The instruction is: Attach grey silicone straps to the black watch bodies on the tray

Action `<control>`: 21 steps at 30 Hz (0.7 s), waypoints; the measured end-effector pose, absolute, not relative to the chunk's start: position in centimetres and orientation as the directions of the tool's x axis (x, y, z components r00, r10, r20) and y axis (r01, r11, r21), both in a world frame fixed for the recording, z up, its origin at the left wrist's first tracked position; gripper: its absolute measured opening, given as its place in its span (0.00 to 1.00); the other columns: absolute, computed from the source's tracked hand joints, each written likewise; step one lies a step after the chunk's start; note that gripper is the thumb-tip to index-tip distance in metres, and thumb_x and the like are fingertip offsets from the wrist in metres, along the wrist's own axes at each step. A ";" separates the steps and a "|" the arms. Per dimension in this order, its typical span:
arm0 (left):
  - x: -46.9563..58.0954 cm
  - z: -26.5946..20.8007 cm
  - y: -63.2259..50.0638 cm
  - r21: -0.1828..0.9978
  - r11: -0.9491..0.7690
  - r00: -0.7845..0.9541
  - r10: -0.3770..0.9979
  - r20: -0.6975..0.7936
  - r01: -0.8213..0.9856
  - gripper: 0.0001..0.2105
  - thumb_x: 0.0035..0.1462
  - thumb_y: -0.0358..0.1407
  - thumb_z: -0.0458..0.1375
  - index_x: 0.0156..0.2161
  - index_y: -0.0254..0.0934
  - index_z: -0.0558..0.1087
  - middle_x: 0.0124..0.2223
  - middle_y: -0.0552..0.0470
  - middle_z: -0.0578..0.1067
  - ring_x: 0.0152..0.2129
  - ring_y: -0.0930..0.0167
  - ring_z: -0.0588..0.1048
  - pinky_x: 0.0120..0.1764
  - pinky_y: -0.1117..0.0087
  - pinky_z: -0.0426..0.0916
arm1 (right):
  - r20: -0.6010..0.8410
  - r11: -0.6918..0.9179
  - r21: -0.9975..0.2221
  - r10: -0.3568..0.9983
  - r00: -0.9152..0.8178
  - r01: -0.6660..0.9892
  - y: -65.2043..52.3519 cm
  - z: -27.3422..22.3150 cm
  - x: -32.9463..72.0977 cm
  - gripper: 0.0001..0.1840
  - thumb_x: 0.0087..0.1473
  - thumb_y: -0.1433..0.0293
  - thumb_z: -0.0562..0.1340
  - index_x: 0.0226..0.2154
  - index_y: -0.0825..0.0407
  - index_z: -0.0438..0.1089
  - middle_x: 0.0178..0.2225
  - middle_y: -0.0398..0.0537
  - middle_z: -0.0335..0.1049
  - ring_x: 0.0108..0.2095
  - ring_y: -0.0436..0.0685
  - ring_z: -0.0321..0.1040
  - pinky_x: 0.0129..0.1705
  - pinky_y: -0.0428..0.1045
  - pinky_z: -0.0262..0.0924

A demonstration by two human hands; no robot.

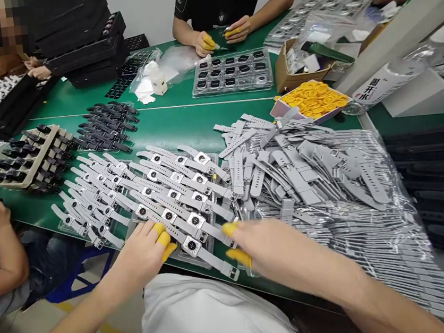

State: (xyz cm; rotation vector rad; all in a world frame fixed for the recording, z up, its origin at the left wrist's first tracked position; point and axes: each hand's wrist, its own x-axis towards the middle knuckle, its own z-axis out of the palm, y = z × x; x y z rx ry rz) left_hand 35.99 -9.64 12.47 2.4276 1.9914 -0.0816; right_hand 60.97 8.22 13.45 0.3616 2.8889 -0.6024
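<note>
My left hand (145, 250) has yellow finger cots on its fingertips and hovers at the near left edge of a clear plastic tray (182, 259). Its fingers are bent, thumb and forefinger slightly apart, with nothing visible between them. Opposite it, my right hand (255, 245) also wears yellow cots; thumb and forefinger are parted beside the right-hand straps. Between the hands lies the nearest smartwatch (191, 246), back up, its grey strap spread out. Several more grey-strapped watches (148, 191) lie in slanting rows beyond. Loose grey watch straps (299, 179) are heaped to the right.
An open box of yellow finger cots (310, 100) stands behind the straps, near a water bottle (392, 75). Black-strapped watches (107, 126) and a beige rack (40, 160) are at left. Across the green table (168, 119), a co-worker's hands (223, 38) work behind a tray of watch faces (231, 73).
</note>
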 end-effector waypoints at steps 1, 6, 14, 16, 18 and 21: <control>36.3 12.6 -10.3 -0.053 -0.183 0.178 0.980 -0.086 0.982 0.12 0.71 0.34 0.53 0.34 0.35 0.72 0.36 0.47 0.73 0.34 0.63 0.67 0.37 0.62 0.60 | -0.179 0.891 -0.315 0.282 -0.943 0.326 9.1 13.5 61.0 0.02 0.62 0.72 0.62 0.38 0.51 0.70 0.35 0.50 0.76 0.33 0.61 0.73 0.30 0.51 0.60; 37.0 12.6 -11.0 -0.182 -0.167 0.115 0.956 -0.269 0.969 0.11 0.69 0.32 0.55 0.34 0.35 0.75 0.32 0.47 0.71 0.33 0.61 0.68 0.35 0.61 0.57 | 0.086 0.873 -0.026 0.487 -0.869 0.487 13.1 11.2 60.5 0.14 0.58 0.75 0.62 0.47 0.56 0.72 0.51 0.64 0.72 0.60 0.75 0.60 0.54 0.64 0.63; 37.3 11.7 -9.7 -0.197 -0.164 0.106 0.955 -0.275 0.966 0.11 0.67 0.33 0.52 0.35 0.33 0.75 0.35 0.42 0.73 0.34 0.59 0.69 0.34 0.59 0.60 | 0.038 0.889 -0.115 0.449 -0.893 0.442 15.0 8.4 60.0 0.16 0.60 0.73 0.59 0.50 0.55 0.73 0.52 0.60 0.73 0.58 0.69 0.65 0.64 0.66 0.53; 37.1 11.4 -9.9 -0.183 -0.158 0.107 0.959 -0.262 0.970 0.12 0.67 0.32 0.51 0.33 0.34 0.74 0.35 0.42 0.73 0.33 0.58 0.69 0.33 0.59 0.60 | 0.034 0.891 -0.157 0.435 -0.900 0.425 15.3 8.6 60.2 0.16 0.62 0.72 0.58 0.50 0.55 0.73 0.52 0.60 0.73 0.58 0.68 0.65 0.63 0.66 0.53; 36.7 11.2 -10.2 -0.149 -0.129 0.091 0.967 -0.240 0.980 0.14 0.69 0.32 0.51 0.32 0.36 0.73 0.35 0.43 0.74 0.33 0.58 0.69 0.33 0.59 0.61 | 0.037 0.890 -0.192 0.429 -0.903 0.415 15.5 8.8 60.4 0.16 0.62 0.72 0.57 0.50 0.54 0.74 0.52 0.60 0.73 0.57 0.68 0.66 0.63 0.66 0.55; 35.5 11.6 -10.3 -0.080 -0.136 0.111 0.958 -0.263 0.987 0.13 0.70 0.31 0.52 0.33 0.36 0.73 0.35 0.46 0.74 0.33 0.60 0.70 0.34 0.60 0.61 | 0.032 0.878 -0.230 0.437 -0.899 0.419 15.9 8.7 60.5 0.16 0.61 0.72 0.59 0.50 0.53 0.74 0.52 0.59 0.74 0.57 0.68 0.67 0.62 0.66 0.56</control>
